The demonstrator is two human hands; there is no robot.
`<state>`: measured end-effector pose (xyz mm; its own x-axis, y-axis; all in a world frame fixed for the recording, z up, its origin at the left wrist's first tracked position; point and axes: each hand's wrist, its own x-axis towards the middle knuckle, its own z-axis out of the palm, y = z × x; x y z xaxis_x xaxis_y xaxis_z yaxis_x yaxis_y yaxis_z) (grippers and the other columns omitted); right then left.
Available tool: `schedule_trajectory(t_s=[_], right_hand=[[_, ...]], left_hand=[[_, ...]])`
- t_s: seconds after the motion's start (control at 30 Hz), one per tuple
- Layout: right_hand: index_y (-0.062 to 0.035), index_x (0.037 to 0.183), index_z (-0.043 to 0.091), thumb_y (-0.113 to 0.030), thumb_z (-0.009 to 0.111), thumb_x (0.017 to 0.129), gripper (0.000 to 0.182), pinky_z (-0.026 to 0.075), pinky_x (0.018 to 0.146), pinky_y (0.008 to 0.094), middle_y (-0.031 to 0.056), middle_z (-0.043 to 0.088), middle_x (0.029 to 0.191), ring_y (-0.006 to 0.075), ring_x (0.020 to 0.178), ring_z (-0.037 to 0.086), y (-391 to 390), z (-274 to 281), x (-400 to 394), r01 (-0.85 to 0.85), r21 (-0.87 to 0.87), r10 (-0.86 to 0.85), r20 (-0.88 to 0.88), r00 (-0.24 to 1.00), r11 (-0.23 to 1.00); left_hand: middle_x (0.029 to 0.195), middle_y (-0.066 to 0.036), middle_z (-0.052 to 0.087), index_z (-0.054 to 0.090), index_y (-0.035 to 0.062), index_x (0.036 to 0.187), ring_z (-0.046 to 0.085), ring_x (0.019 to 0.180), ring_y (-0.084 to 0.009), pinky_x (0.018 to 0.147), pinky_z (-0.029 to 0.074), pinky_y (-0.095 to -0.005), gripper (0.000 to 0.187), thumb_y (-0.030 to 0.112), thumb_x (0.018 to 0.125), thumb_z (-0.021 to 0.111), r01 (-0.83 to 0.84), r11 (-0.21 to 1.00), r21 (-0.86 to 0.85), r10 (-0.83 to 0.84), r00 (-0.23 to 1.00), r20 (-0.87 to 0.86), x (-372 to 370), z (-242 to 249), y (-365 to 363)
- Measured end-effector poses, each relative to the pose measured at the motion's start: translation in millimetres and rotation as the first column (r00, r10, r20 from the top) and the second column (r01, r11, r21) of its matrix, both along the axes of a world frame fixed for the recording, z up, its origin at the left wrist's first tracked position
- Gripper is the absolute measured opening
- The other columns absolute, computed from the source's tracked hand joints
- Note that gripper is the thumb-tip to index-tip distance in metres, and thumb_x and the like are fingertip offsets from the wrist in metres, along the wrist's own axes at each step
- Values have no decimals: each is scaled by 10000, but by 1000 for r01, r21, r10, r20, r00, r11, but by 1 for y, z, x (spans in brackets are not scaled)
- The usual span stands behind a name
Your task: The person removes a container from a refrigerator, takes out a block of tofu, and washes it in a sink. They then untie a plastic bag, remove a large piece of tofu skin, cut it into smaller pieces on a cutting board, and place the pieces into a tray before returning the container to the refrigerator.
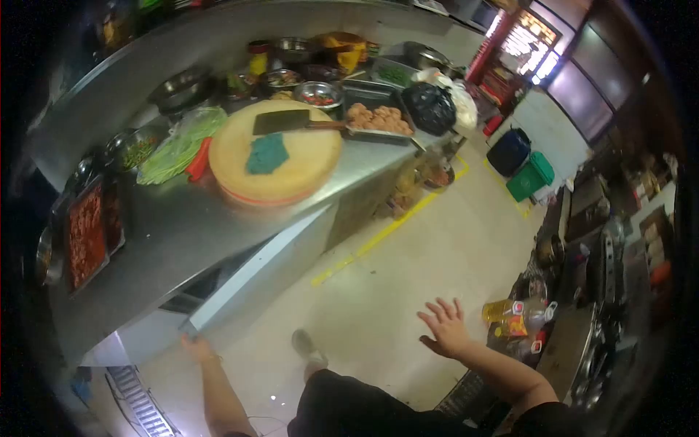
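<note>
We got a dim, heavily fisheyed frame: black vignette all round, straight lines bowed at the edges. Brightest source was the lit sign (526, 38) top right, blown out. Soft sheen showed on the steel counter (182, 226) and floor (408, 269). Overall focus was soft; the right-side equipment sat murky in shadow.

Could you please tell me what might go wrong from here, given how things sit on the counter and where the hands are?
1. The dark cleaver lies unguarded on the round wooden chopping board; a careless reach might meet its blade.
2. That board sits near the steel counter's front edge, so a knock could shift it.
3. The open right hand hovers near the yellow oil bottle and could topple it. The left hand touches the counter's lower edge.
</note>
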<state>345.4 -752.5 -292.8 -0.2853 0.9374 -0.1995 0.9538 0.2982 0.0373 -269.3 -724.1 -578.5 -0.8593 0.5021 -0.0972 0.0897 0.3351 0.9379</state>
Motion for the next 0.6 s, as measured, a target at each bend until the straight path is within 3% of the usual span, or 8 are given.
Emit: schedule_trajectory(t_s=[0.1,0.2,0.23,0.33,0.4,0.47,0.53,0.6], right_hand=[[-204,1305,526,-426,665,811,559,134,1107,634,98,473,1373,328,1353,336,-53,-39,-5,17,-24,-19,-71,997,1000],[-205,1277,556,-454,651,813,535,133,1101,644,90,531,1318,315,1331,374,-119,-77,-21,78,-98,-95,-181,979,992],[-205,1268,565,-469,645,813,532,133,1099,647,90,551,1298,311,1323,387,-140,-86,-26,103,-137,-131,-215,968,985],[-193,1297,554,-482,652,811,575,122,1109,634,89,560,1278,316,1295,408,-179,-116,-34,127,-263,-197,-263,944,956],[-171,1275,584,-502,631,821,564,153,1091,632,71,632,1177,323,1199,513,-178,-155,-27,265,-268,-331,-239,913,926],[-167,1233,625,-536,620,811,560,199,1061,626,86,687,1011,334,1043,609,-157,-182,-5,368,-408,-535,-450,716,836],[-86,1109,670,-561,645,769,585,245,1038,605,121,691,861,336,914,647,-128,-156,1,423,-484,-641,-531,554,766],[-23,1013,661,-573,638,758,607,233,1073,598,209,660,1032,346,1029,610,-113,-154,14,504,-230,-537,-115,836,833]], left_hand=[[1254,-195,489,381,-61,1316,488,1152,-317,1040,357,-388,550,22,820,606,29,998,46,-21,986,-164,57,-42,-83],[1355,-207,387,331,-49,1367,403,1236,-309,1077,318,-408,721,-85,702,607,246,949,-194,-301,891,-340,161,2,-171],[1355,-197,383,275,-51,1405,408,1220,-298,1090,301,-402,796,-95,683,609,309,929,-205,-363,872,-330,181,-32,-210],[1422,-145,310,263,29,1448,425,1242,-264,918,497,-344,832,11,746,708,749,653,-116,-671,643,369,276,38,-281],[1376,-140,426,296,79,1450,497,1198,-271,948,483,-354,792,81,783,723,930,368,-2,-821,326,468,303,83,-298],[1271,-141,563,341,70,1418,582,1098,-261,930,489,-336,723,106,799,714,966,235,-107,-896,258,362,305,125,-308],[1171,-115,643,441,50,1333,629,1018,-227,892,498,-314,533,98,849,660,953,274,-128,-884,302,357,286,131,-315],[1144,-124,650,489,39,1289,635,999,-218,873,504,-316,447,85,869,635,930,338,-145,-858,368,360,256,128,-311]])
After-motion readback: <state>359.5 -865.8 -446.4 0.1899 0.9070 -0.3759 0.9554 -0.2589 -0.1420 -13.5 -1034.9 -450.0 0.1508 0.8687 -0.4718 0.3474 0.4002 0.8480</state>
